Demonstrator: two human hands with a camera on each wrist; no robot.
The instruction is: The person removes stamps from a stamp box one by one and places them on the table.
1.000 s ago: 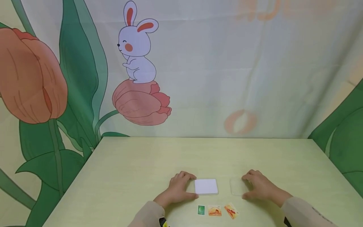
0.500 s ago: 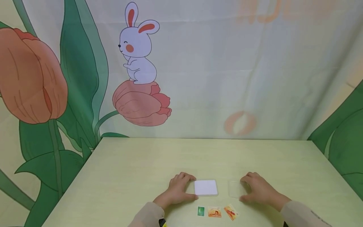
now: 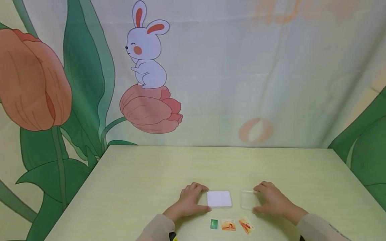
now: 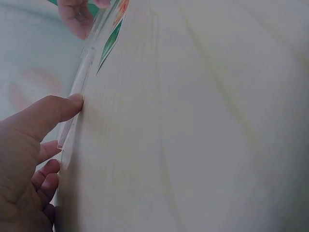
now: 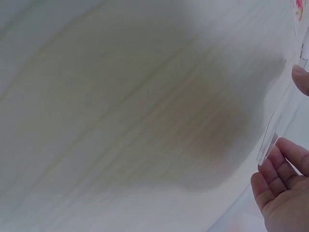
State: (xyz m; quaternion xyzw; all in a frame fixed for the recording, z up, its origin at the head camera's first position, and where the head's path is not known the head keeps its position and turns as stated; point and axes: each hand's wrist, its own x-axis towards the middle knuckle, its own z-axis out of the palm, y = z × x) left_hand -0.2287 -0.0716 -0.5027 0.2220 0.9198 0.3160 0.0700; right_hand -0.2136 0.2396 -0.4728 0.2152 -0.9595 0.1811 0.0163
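Observation:
A shallow clear plastic box (image 3: 219,199) with a white sheet or stack filling it lies flat on the table, left of the gap between the hands. My left hand (image 3: 189,201) holds its left end, thumb (image 4: 67,107) on the near long side and fingers around the far corner. To the right, my right hand (image 3: 275,202) grips a see-through plastic lid (image 3: 248,200) at its right end between thumb and fingers. In the right wrist view the lid (image 5: 277,123) appears edge-on, close over the table. A narrow strip of tabletop separates lid and box.
In front of the box lie a small green stamp (image 3: 214,224), an orange stamp (image 3: 228,224) and another orange stamp (image 3: 246,225) turned askew. The pale wood table (image 3: 169,167) runs back to a printed curtain (image 3: 211,83) with a rabbit and tulips.
The right hand has carried the clear lid a short way left, nearer to the white-filled box. The left hand, box and stamps stay in place.

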